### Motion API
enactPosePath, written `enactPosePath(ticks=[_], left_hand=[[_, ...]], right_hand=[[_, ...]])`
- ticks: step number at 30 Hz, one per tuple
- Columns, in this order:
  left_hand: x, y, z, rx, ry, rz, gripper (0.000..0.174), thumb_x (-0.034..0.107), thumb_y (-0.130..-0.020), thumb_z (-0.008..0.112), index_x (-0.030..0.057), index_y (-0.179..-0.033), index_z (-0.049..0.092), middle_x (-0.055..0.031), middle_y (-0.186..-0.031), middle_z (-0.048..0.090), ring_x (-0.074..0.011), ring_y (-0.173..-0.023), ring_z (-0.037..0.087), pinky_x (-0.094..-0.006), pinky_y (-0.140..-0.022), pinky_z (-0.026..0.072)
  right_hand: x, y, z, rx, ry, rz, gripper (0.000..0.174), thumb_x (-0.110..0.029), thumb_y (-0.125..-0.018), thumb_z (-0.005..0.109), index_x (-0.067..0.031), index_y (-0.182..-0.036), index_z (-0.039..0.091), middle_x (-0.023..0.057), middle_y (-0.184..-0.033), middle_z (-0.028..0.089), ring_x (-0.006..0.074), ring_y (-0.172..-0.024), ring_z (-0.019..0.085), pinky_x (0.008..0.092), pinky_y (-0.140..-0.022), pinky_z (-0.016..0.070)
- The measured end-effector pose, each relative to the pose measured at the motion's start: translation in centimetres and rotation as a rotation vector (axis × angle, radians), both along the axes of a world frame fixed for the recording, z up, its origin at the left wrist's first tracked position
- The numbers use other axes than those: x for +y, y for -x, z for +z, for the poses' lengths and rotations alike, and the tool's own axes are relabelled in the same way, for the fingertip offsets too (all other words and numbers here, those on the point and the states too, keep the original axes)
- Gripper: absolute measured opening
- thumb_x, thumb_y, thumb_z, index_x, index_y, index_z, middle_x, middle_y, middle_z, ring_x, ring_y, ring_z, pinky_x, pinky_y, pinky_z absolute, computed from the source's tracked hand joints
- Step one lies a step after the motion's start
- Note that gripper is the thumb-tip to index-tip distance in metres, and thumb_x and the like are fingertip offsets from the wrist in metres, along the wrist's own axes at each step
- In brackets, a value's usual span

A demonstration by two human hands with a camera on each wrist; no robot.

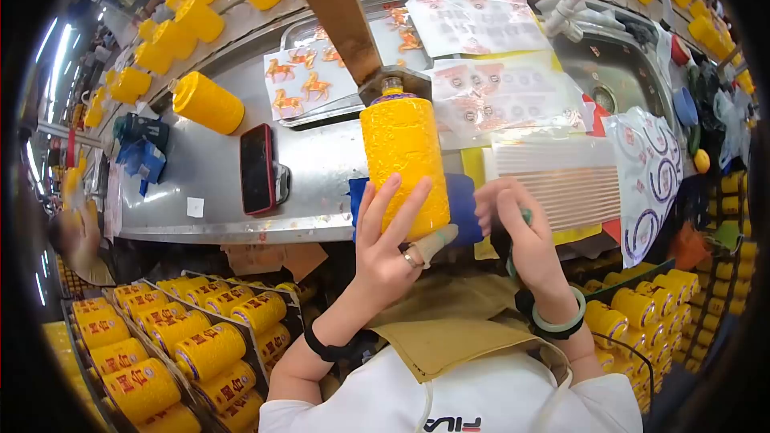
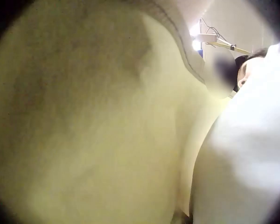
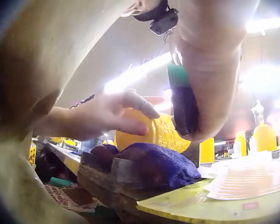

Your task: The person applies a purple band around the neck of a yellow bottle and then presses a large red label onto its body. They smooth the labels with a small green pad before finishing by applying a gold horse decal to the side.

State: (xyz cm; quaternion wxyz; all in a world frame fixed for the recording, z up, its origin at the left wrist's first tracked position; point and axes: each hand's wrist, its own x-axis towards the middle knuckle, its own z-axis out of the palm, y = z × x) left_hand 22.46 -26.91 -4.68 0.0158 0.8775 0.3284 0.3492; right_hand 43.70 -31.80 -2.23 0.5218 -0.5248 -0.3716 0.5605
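A textured yellow bottle lies over a blue cloth pad, its neck pointing away from the person. My left hand grips its base end, fingers along the side and the covered thumb across the bottom edge. The right wrist view shows this bottle on the blue cloth, with the left hand at its base. To the right of the bottle, my right hand has curled fingers around a dark strip-like tool with a green end. The left wrist view is mostly filled by tan fabric.
Sticker sheets and a striped sheet stack lie at right. A wooden post stands beyond the bottle neck. Left are a phone and another yellow bottle. Crates of bottles flank the person.
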Motion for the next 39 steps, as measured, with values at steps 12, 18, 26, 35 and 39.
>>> enactPosePath(ticks=[12, 18, 26, 35, 39], left_hand=[[3.7, 3.2, 3.4, -0.639, 0.450, 0.142, 0.031, 0.009, -0.096, 0.068, -0.0008, -0.125, 0.070, -0.0171, -0.150, 0.053, -0.0320, -0.139, 0.050, -0.0423, -0.114, 0.0400], [3.9, 2.5, 1.6, -0.681, 0.673, 0.073, 0.040, 0.007, -0.101, 0.061, 0.0001, -0.140, 0.058, -0.0163, -0.157, 0.045, -0.0262, -0.141, 0.049, -0.0395, -0.115, 0.0409], [5.2, 2.4, 0.9, -0.753, 0.826, 0.057, 0.039, 0.002, -0.105, 0.052, -0.0003, -0.144, 0.053, -0.0150, -0.156, 0.047, -0.0224, -0.140, 0.049, -0.0381, -0.115, 0.0419], [5.8, 1.5, 0.0, -0.896, 0.937, 0.031, 0.040, 0.003, -0.101, 0.059, -0.0004, -0.141, 0.055, -0.0164, -0.153, 0.048, -0.0251, -0.139, 0.051, -0.0383, -0.113, 0.0450], [6.0, 1.4, -0.3, -0.919, 0.977, 0.029, 0.040, 0.002, -0.103, 0.057, -0.0013, -0.142, 0.053, -0.0163, -0.152, 0.049, -0.0235, -0.136, 0.053, -0.0380, -0.113, 0.0449]], right_hand=[[0.0, -0.3, 0.7, -0.034, -0.004, 0.004, 0.025, -0.022, -0.110, 0.051, -0.0001, -0.112, 0.064, 0.0028, -0.094, 0.059, 0.0097, -0.087, 0.055, 0.0257, -0.080, 0.0473], [3.5, -2.5, 2.3, -0.329, -0.015, 0.043, 0.018, -0.018, -0.103, 0.064, 0.0004, -0.106, 0.066, -0.0007, -0.084, 0.057, 0.0081, -0.081, 0.052, 0.0257, -0.075, 0.0451], [19.4, -4.3, 0.3, -0.933, -0.348, 0.231, 0.017, -0.013, -0.093, 0.069, 0.0001, -0.104, 0.071, 0.0138, -0.091, 0.069, 0.0256, -0.088, 0.066, 0.0372, -0.078, 0.0513], [29.8, -1.4, -5.0, -1.438, -0.420, 0.480, 0.024, -0.009, -0.091, 0.062, -0.0065, -0.112, 0.074, 0.0149, -0.106, 0.071, 0.0367, -0.103, 0.065, 0.0455, -0.092, 0.0533], [29.7, -0.7, -2.6, -1.320, -0.358, 0.448, 0.028, -0.010, -0.089, 0.064, -0.0087, -0.114, 0.075, 0.0153, -0.113, 0.072, 0.0356, -0.107, 0.065, 0.0455, -0.093, 0.0535]])
